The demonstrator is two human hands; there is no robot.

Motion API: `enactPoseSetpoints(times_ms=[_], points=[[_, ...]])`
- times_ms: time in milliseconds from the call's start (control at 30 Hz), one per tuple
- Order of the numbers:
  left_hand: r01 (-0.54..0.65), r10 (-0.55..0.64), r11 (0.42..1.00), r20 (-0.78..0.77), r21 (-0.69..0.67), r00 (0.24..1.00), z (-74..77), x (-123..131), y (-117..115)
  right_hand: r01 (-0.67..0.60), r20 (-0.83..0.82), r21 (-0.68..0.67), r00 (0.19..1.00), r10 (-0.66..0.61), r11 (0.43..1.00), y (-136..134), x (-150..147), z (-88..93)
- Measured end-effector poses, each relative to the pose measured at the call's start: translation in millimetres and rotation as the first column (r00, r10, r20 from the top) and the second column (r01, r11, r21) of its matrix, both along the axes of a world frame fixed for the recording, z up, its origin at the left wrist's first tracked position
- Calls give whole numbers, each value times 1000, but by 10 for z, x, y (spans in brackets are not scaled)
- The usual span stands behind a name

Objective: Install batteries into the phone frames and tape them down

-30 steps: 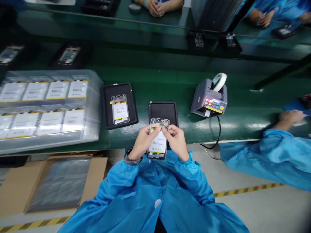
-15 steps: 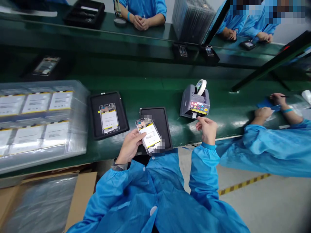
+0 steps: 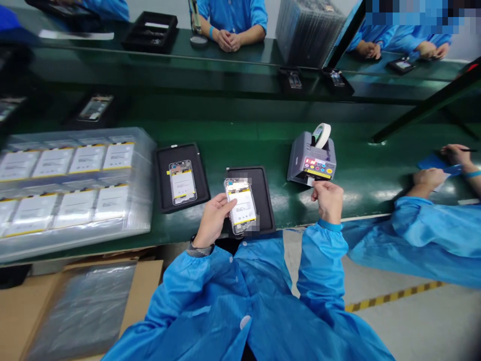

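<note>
My left hand (image 3: 215, 219) is closed on the edge of an opened phone (image 3: 241, 206), its white battery and circuit board facing up. The thumb lies over the battery's left side. Beneath the phone is a black tray (image 3: 263, 195), partly covered by it. At the right, my right hand (image 3: 329, 199) pinches the end of a short white strip of tape (image 3: 310, 181) at the mouth of a grey tape dispenser (image 3: 312, 156). A roll of white tape (image 3: 322, 135) sits on top of the dispenser. To the left, a second opened phone (image 3: 183, 183) lies in another black tray (image 3: 203, 188).
Stacked clear plastic trays (image 3: 141, 200) with several white batteries stand at the left. A cardboard box (image 3: 145, 286) is below the bench edge. Co-worker's hands (image 3: 430, 181) work at the right. A dark slanted post (image 3: 413, 113) rises behind them. More people sit across the bench.
The view has swung left, so everything sits further right. My right fingertips have closed on the tape strip. The phone in my left hand is turned a little more upright.
</note>
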State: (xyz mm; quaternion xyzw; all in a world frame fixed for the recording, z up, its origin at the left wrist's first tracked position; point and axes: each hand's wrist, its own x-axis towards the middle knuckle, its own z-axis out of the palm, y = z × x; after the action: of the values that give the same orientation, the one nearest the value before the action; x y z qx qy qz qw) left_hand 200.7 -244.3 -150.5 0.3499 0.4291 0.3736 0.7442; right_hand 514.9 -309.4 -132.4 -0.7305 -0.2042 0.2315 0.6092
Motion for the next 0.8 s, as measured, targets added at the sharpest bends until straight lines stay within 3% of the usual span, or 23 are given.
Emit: enactPoseSetpoints(times_ms=[67, 133, 233, 300, 433, 800], points=[[-19, 19, 1000, 11, 23, 1000, 36, 22, 43, -38, -6, 0, 999, 38, 999, -72, -135, 56], [-38, 36, 998, 23, 53, 999, 71, 46, 80, -172, -26, -5, 985, 172, 985, -173, -406, 137], [-56, 51, 993, 48, 101, 998, 125, 88, 108, -444, -82, -41, 894, 440, 895, -309, -951, 238], [-57, 49, 990, 61, 128, 997, 165, 118, 109, -538, -113, -44, 840, 530, 842, -340, -1264, 252], [-55, 44, 985, 72, 164, 996, 239, 157, 95, -557, -88, -38, 829, 553, 830, -288, -1542, 191], [-77, 67, 975, 55, 209, 996, 278, 148, 97, -523, 3, -83, 851, 525, 848, -245, -1565, 172]])
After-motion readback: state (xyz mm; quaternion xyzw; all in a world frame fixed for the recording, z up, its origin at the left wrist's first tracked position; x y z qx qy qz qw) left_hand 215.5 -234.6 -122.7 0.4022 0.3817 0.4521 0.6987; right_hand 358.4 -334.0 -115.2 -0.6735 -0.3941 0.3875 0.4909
